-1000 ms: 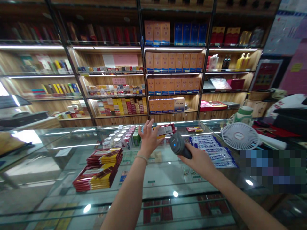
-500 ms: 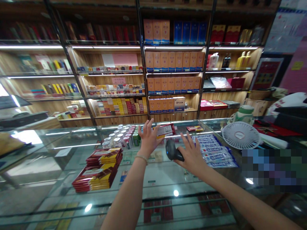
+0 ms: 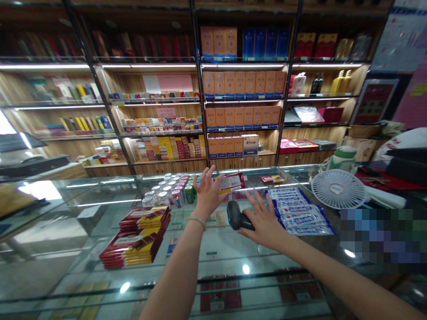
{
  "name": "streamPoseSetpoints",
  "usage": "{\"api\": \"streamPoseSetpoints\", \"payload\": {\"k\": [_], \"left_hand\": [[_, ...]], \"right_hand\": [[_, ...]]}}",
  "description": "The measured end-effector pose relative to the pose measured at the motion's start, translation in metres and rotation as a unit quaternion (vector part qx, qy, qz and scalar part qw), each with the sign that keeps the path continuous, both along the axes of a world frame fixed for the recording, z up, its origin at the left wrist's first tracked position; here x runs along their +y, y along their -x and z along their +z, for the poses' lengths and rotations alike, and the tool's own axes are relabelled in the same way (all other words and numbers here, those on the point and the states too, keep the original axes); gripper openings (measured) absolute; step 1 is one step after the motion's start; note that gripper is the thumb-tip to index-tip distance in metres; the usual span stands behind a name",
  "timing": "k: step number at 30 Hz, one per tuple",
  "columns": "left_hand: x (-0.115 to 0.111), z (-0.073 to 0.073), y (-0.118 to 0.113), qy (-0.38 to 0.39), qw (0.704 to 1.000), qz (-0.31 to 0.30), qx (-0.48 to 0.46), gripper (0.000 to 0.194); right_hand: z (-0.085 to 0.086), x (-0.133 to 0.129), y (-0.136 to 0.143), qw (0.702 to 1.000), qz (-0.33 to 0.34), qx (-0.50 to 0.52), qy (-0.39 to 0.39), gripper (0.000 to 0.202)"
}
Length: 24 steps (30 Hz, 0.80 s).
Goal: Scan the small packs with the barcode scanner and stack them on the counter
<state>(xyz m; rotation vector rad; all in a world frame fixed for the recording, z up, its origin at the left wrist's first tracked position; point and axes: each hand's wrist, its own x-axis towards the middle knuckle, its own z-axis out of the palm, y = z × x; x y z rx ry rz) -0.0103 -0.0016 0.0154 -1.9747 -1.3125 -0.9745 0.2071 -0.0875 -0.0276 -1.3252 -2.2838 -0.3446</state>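
My left hand hovers over the glass counter with its fingers spread and nothing in its grasp. Just beyond its thumb is a red and yellow chocolate bar packet, barcode side up; whether the thumb touches it is unclear. A black barcode scanner is in my right hand, its handle between thumb and palm while the other fingers stretch forward. Its head points left toward the other hand. Stacks of similar chocolate bars lie on the left. Blue and white wrapped packs lie in a row beside my right hand.
Several cans stand left of my left hand. Another red and yellow packet lies farther back. A white fan and a green-lidded jug are on the right. Stocked shelves line the wall behind the counter.
My right hand has shifted slightly down and left with the scanner, whose head has turned a little. My left hand stays almost where it was, fingers still spread.
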Motion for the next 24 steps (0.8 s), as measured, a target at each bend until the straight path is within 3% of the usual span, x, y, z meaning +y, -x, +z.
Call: {"api": "streamPoseSetpoints", "payload": {"k": [7,15,19,24], "left_hand": [[-0.003,0.003,-0.001,0.009,1.000,0.004,0.007,0.064],[-0.006,0.005,-0.004,0.013,1.000,0.011,0.006,0.068],[-0.008,0.008,-0.006,0.004,1.000,0.011,0.012,0.069],[-0.011,0.011,-0.010,-0.004,1.000,0.000,0.025,0.064]], "right_hand": [[0.007,0.009,-0.010,0.998,0.014,-0.001,0.056,0.059],[0.039,0.081,-0.029,0.991,-0.075,0.102,-0.038,0.063],[0.033,0.105,-0.031,0.993,-0.054,0.088,-0.063,0.076],[0.017,0.114,-0.033,0.989,-0.034,0.117,-0.083,0.074]]}}
